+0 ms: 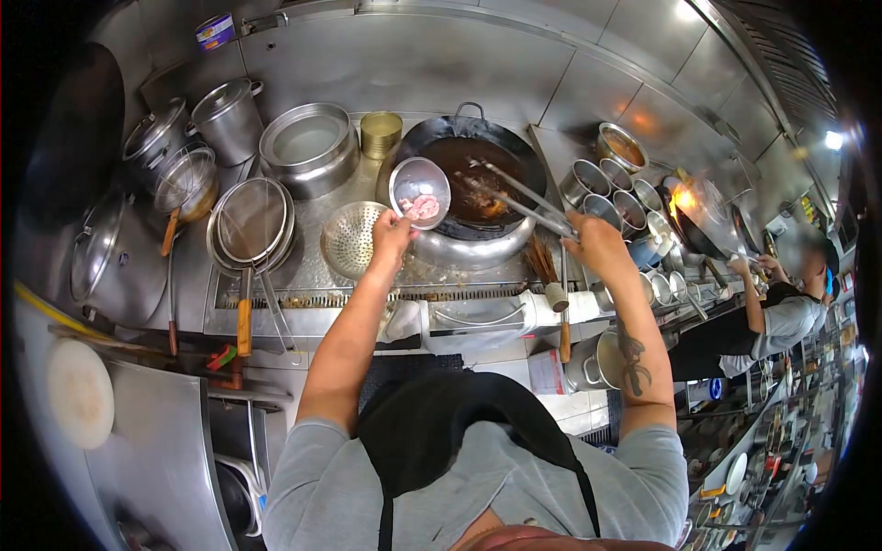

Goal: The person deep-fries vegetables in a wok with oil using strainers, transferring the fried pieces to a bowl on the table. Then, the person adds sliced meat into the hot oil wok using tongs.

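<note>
My left hand (393,237) grips the rim of a small metal bowl (409,180), which is tilted toward the wok. Pieces of pale pink raw meat (424,208) lie inside it. In my right hand (595,241) is a pair of long metal tongs (522,191), its fingers closed round the handle end. The tongs' tips reach over the dark oil in a large black wok (418,136), where some browned food (491,204) shows. Just left of the wok, a perforated metal strainer (346,241) lies on the steel counter near my left hand.
Pots and a wide steel pot (322,174) stand at the back left, beside a tin can (380,138). Wooden-handled sieves (250,225) lie at the left. Several metal containers (584,179) stand at the right; beyond, a co-worker (781,317) works near a flame (683,197).
</note>
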Demonstrator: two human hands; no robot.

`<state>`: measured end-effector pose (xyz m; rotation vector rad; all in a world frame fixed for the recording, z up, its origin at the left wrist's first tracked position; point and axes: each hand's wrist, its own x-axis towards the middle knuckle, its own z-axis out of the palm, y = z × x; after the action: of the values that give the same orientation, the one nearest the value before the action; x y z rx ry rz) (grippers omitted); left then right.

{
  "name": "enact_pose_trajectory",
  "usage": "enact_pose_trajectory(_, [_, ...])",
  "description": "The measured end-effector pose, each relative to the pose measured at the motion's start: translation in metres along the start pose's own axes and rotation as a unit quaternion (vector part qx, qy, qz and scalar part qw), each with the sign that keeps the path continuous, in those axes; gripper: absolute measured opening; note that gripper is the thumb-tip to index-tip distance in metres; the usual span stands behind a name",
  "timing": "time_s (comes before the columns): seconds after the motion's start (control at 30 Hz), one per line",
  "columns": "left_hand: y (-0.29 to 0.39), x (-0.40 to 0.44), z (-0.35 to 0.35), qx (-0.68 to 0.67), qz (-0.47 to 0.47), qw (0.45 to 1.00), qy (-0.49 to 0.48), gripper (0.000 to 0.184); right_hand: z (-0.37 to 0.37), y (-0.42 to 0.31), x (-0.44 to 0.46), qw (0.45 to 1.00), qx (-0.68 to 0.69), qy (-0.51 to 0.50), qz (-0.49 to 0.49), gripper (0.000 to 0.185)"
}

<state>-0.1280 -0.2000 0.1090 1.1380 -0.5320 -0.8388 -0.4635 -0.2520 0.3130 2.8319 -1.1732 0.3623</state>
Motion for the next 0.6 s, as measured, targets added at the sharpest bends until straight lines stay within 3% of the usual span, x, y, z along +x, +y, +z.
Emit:
enact_pose_trajectory(0.07, [0.001,-0.003,0.001,-0.017,-0.002,1.000,-0.013,0.020,-0.014,-0.022,0.000,0.999,0.020,-0.039,-0.020,0.040])
enact_pose_trajectory(0.27, [-0.004,-0.007,0.000,0.039,0.087,0.990,-0.101,0.018,-0.017,-0.037,0.004,0.996,-0.012,-0.059,-0.064,0.035])
enact_pose_trajectory(0.37, [-0.010,-0.002,-0.005,0.087,0.090,0.987,-0.096,0.018,-0.015,-0.033,0.006,0.996,-0.024,-0.042,-0.072,0.033])
enact_pose_trajectory(0.47, [-0.018,0.003,-0.007,0.063,0.033,0.996,-0.047,0.018,-0.016,-0.029,0.006,0.999,-0.002,0.005,-0.053,0.032])
enact_pose_trajectory(0.6, [-0.029,0.008,-0.013,0.063,0.039,0.997,-0.022,0.017,-0.016,-0.024,0.007,0.998,0.015,-0.020,-0.058,0.031])
